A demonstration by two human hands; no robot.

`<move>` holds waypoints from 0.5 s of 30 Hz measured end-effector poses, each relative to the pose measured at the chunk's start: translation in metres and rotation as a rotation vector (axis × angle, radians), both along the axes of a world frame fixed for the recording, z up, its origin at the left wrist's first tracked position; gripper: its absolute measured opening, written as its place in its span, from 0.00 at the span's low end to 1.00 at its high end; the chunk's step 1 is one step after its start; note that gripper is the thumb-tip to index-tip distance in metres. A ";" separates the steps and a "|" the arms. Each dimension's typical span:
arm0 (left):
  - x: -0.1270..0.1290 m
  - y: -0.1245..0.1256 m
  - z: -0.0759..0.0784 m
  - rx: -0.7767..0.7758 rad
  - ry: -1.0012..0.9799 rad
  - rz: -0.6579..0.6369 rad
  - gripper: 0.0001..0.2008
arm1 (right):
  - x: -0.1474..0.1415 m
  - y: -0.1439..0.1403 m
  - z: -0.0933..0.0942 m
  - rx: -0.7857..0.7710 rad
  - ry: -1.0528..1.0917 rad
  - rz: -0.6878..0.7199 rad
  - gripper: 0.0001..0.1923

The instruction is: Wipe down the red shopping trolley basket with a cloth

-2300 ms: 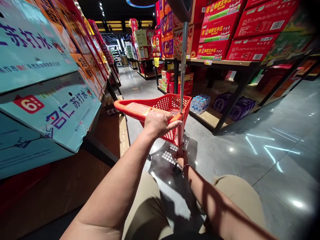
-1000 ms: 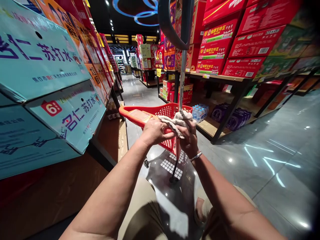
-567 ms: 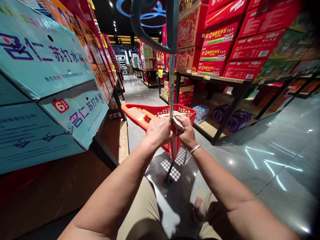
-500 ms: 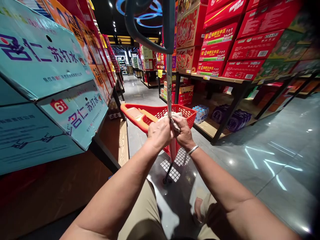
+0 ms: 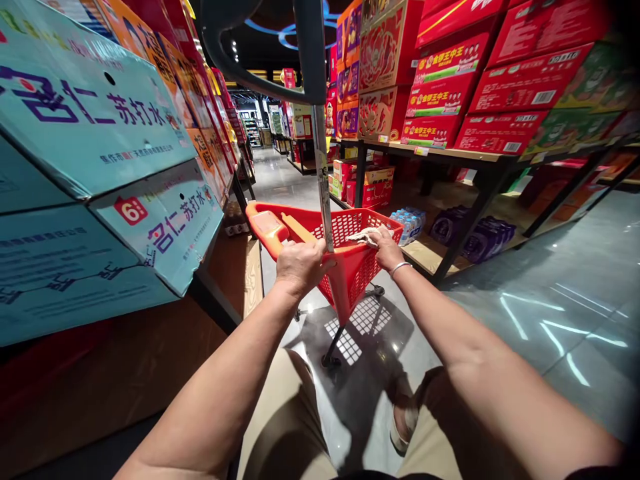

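Observation:
A red plastic shopping basket cart [image 5: 350, 267] on wheels stands on the aisle floor in front of me, tilted toward me. Its metal pole [image 5: 323, 180] rises to a dark curved handle [image 5: 260, 60] at the top of the view. My left hand [image 5: 300, 265] grips the basket's near rim beside the pole. My right hand [image 5: 386, 247] holds a crumpled grey-white cloth [image 5: 364, 235] against the basket's right rim. A metal bracelet sits on my right wrist.
Teal cartons [image 5: 100, 173] stacked on a dark shelf crowd the left side. Red gift boxes [image 5: 500, 93] fill the right shelving, with water-bottle packs [image 5: 407, 223] beneath. The glossy grey aisle floor [image 5: 550, 293] runs ahead. My knees in tan trousers are below.
My right hand came up from low beside the cart with the cloth, met my left hand at the pole, then slid right along the rim. The cart tilted toward me.

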State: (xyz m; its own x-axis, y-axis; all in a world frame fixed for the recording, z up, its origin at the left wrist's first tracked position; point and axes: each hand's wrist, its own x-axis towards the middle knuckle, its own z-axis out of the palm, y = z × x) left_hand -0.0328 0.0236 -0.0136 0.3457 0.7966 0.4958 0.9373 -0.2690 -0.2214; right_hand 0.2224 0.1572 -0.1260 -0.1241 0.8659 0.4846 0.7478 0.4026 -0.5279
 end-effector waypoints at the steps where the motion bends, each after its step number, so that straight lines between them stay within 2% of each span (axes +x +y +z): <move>1: -0.003 0.001 -0.001 0.004 0.001 -0.014 0.16 | -0.010 -0.006 0.001 0.014 0.031 -0.018 0.32; 4: -0.012 0.006 -0.002 0.015 0.003 -0.052 0.15 | -0.050 -0.038 0.010 0.063 0.098 -0.003 0.30; 8: -0.029 0.013 -0.003 0.076 -0.012 -0.097 0.15 | -0.086 -0.072 0.032 0.179 0.100 0.212 0.31; 10: -0.037 0.014 -0.005 0.108 -0.020 -0.124 0.14 | -0.086 -0.072 0.040 0.197 0.041 0.292 0.33; 12: -0.043 0.014 -0.007 0.123 -0.024 -0.148 0.14 | -0.073 -0.060 0.043 0.153 -0.052 0.316 0.34; 15: -0.050 0.011 -0.008 0.123 -0.033 -0.170 0.14 | -0.042 -0.035 0.040 0.004 -0.221 0.227 0.29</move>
State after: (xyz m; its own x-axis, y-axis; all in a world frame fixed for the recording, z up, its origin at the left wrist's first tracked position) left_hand -0.0830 0.0349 -0.0215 0.4515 0.6614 0.5989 0.8883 -0.3964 -0.2319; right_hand 0.1809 0.1219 -0.0857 -0.4168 0.8021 0.4278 0.7350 0.5742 -0.3606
